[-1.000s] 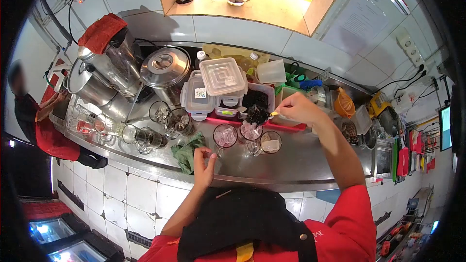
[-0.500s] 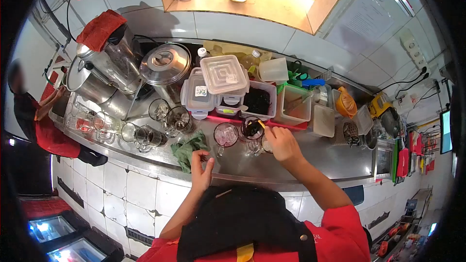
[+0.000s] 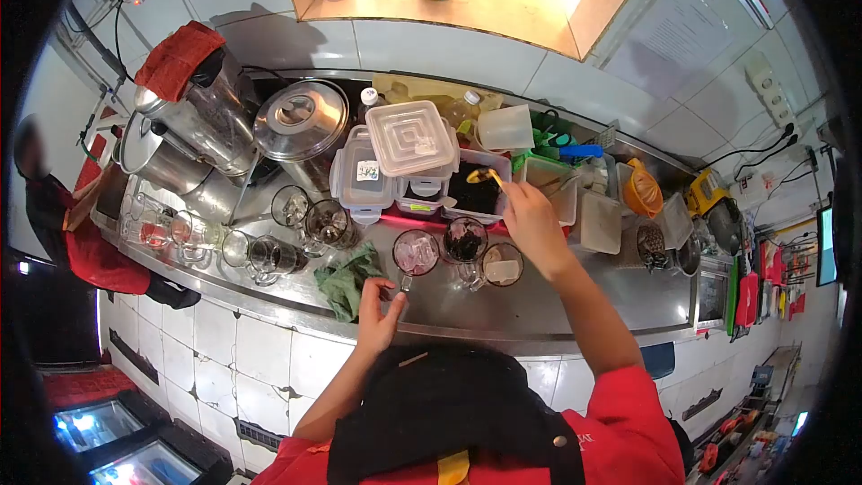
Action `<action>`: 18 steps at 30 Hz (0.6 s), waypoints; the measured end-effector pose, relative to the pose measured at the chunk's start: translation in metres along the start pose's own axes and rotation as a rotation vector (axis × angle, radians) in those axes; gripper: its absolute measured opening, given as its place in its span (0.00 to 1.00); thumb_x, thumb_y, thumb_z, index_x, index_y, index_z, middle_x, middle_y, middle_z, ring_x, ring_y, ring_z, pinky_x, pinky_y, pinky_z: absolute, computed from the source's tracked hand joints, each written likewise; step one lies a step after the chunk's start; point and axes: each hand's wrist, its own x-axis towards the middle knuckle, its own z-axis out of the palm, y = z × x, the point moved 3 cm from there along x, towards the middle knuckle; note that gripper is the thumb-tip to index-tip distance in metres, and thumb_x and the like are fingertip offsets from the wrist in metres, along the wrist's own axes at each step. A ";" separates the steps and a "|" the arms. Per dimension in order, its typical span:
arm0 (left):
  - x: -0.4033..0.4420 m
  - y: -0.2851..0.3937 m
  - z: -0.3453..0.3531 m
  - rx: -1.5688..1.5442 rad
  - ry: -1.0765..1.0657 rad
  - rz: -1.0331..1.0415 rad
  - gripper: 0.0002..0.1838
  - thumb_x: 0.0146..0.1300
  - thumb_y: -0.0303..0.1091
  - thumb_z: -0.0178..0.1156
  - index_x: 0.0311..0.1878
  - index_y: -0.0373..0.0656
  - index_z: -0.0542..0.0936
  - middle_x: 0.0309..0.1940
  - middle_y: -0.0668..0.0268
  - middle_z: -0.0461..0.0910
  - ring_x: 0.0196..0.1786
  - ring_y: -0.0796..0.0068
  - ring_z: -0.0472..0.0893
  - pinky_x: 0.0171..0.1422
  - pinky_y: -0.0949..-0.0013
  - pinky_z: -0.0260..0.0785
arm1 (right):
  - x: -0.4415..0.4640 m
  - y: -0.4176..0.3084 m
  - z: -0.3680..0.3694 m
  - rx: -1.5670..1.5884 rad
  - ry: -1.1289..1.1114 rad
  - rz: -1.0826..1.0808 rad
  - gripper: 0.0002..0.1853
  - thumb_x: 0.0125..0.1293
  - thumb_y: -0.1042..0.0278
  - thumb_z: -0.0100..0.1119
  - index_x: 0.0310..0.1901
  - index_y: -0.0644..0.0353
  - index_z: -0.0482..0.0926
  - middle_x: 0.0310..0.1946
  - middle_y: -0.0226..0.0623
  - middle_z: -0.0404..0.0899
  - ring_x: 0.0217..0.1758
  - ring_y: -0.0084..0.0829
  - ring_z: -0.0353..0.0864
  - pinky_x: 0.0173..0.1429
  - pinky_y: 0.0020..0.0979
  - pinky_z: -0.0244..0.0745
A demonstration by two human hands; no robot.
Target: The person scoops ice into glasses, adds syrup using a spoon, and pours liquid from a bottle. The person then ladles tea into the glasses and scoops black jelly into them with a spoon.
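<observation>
A yellow spoon [image 3: 485, 177] is gripped in my right hand [image 3: 532, 216], its bowl over a plastic container of dark, jelly-like pieces [image 3: 474, 196]. Below it stand three glass mugs in a row. The left mug [image 3: 416, 252] holds ice, the middle mug [image 3: 465, 241] has dark pieces on top, and the right mug [image 3: 502, 265] has something pale inside. My left hand [image 3: 379, 310] is at the counter's front edge, thumb and fingers apart, close to the left mug's handle. A crumpled green cloth [image 3: 348, 283] lies just left of it.
Lidded plastic boxes [image 3: 412, 138] are stacked behind the mugs. Large steel pots [image 3: 302, 117] and more glass mugs [image 3: 277, 257] stand to the left. On the right are an orange juicer [image 3: 640, 190] and several tubs. Another person [image 3: 81, 216] stands at the far left.
My right hand has lifted the spoon out of the middle mug and moved it up and back to the container of dark pieces. My left hand has shifted slightly right, toward the left mug's handle.
</observation>
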 end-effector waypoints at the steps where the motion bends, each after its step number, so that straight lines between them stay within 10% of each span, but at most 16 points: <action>1: 0.001 0.001 0.004 0.000 -0.042 -0.023 0.15 0.69 0.33 0.67 0.52 0.38 0.74 0.42 0.64 0.73 0.42 0.72 0.74 0.52 0.68 0.69 | 0.012 0.014 0.016 0.000 -0.036 -0.071 0.12 0.65 0.78 0.61 0.50 0.67 0.80 0.39 0.50 0.79 0.44 0.54 0.81 0.49 0.48 0.78; 9: 0.004 0.010 0.007 0.056 -0.094 -0.009 0.16 0.70 0.33 0.66 0.55 0.37 0.74 0.45 0.63 0.72 0.44 0.72 0.75 0.53 0.67 0.70 | 0.037 0.053 0.081 -0.067 -0.700 -0.196 0.10 0.69 0.70 0.57 0.47 0.62 0.84 0.42 0.51 0.85 0.47 0.54 0.86 0.53 0.50 0.82; 18: 0.002 -0.001 0.003 0.021 -0.072 -0.059 0.17 0.70 0.33 0.66 0.56 0.37 0.74 0.46 0.64 0.72 0.45 0.73 0.75 0.54 0.68 0.70 | 0.069 0.070 0.057 0.200 -0.634 0.101 0.10 0.59 0.68 0.60 0.35 0.63 0.89 0.32 0.53 0.86 0.39 0.53 0.87 0.47 0.49 0.83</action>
